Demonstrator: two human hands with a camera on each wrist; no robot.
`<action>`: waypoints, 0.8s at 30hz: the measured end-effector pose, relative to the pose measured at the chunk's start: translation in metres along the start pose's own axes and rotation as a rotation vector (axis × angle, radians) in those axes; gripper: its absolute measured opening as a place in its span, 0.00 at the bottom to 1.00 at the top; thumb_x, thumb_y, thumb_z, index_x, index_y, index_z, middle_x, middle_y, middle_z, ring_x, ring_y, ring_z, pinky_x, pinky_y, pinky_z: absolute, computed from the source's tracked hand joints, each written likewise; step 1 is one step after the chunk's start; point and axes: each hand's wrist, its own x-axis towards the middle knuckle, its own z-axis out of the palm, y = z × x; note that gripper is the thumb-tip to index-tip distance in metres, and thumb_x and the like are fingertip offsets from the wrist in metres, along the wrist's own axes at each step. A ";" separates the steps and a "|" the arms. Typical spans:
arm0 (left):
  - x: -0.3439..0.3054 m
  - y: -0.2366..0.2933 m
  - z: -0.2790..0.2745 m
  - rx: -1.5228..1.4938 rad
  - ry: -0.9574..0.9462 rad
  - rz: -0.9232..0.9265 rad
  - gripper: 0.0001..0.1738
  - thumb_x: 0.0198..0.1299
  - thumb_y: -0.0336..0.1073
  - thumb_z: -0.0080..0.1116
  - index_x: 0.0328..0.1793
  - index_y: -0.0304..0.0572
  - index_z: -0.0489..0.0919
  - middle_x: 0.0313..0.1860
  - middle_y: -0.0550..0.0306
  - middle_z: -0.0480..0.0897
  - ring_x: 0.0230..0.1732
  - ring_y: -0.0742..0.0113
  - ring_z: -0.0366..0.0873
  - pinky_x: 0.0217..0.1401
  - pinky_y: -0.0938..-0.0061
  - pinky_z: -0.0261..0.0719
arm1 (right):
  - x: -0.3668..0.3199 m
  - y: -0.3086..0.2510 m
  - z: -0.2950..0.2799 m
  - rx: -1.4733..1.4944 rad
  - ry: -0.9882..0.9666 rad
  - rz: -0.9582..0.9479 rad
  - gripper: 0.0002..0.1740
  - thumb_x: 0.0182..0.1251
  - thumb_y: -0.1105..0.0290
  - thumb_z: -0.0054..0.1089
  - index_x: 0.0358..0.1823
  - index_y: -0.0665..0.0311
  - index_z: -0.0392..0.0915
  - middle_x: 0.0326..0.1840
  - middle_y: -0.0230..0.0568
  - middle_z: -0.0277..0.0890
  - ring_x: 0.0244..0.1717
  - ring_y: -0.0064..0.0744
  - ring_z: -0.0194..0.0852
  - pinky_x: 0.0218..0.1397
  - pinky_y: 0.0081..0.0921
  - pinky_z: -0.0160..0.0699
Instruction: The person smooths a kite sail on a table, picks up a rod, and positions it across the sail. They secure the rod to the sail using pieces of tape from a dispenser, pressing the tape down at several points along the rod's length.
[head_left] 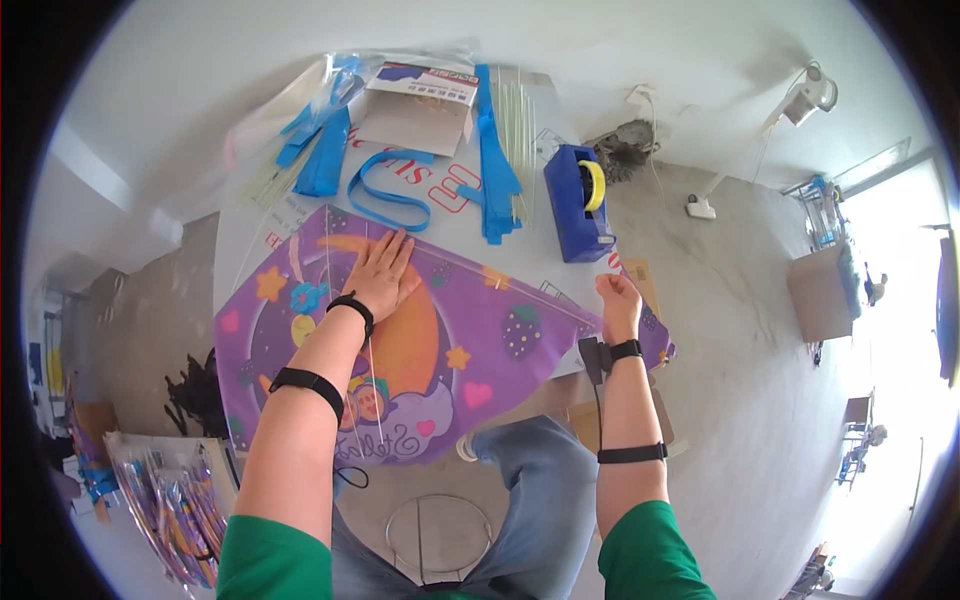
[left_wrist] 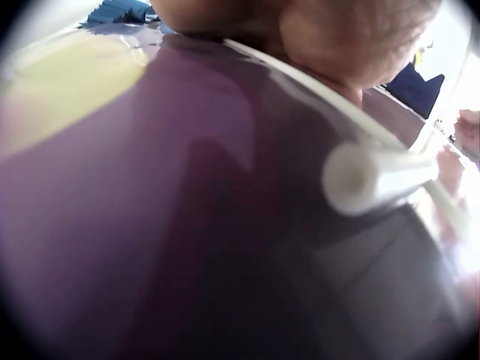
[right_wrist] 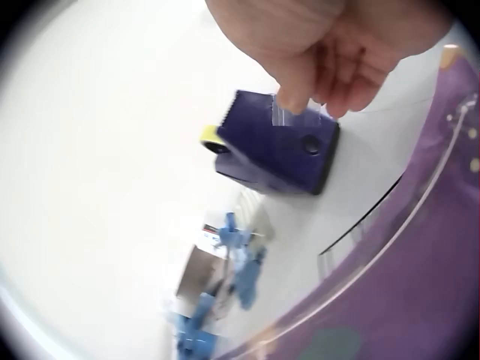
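Observation:
A purple printed kite with cartoon fruit and stars lies spread over the table, thin white rods along it. My left hand rests on it near its far edge, fingers extended. In the left wrist view, a short white tube sits by the rod close to that hand. My right hand is raised by the kite's right end, fingers curled. In the right wrist view, its thumb and fingers pinch a small piece of clear tape. The blue tape dispenser stands just beyond this hand.
Blue strips, a looped blue ribbon and thin pale rods lie at the table's far side. An opened cardboard box stands among them. A bin of colourful rolled pieces is at lower left, and a round stool is below.

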 end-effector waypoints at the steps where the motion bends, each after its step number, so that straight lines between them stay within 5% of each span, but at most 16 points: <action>1: -0.001 0.002 0.001 -0.003 -0.005 0.001 0.38 0.69 0.56 0.37 0.78 0.44 0.47 0.79 0.51 0.46 0.79 0.56 0.41 0.79 0.55 0.41 | -0.019 -0.026 0.001 0.131 -0.019 0.077 0.09 0.60 0.68 0.65 0.34 0.68 0.80 0.25 0.29 0.76 0.25 0.18 0.69 0.30 0.18 0.68; 7: 0.000 0.000 0.005 -0.035 0.011 0.007 0.38 0.70 0.56 0.36 0.78 0.44 0.47 0.79 0.52 0.46 0.79 0.57 0.41 0.79 0.55 0.41 | -0.082 -0.076 0.044 0.548 -0.173 0.284 0.08 0.62 0.71 0.63 0.38 0.69 0.80 0.27 0.28 0.76 0.25 0.16 0.68 0.28 0.14 0.64; 17: 0.001 0.001 0.003 -0.058 0.009 0.011 0.38 0.70 0.56 0.37 0.78 0.42 0.48 0.79 0.51 0.46 0.79 0.56 0.41 0.79 0.56 0.41 | -0.091 -0.096 0.089 0.183 -0.151 0.313 0.11 0.60 0.72 0.62 0.41 0.72 0.81 0.26 0.33 0.78 0.24 0.18 0.74 0.26 0.17 0.74; 24: 0.001 0.000 0.005 -0.050 0.016 0.015 0.38 0.69 0.56 0.38 0.78 0.42 0.49 0.79 0.51 0.46 0.79 0.55 0.41 0.79 0.56 0.40 | -0.091 -0.101 0.100 0.080 -0.162 0.300 0.13 0.58 0.77 0.63 0.44 0.71 0.73 0.28 0.38 0.80 0.25 0.20 0.78 0.26 0.16 0.76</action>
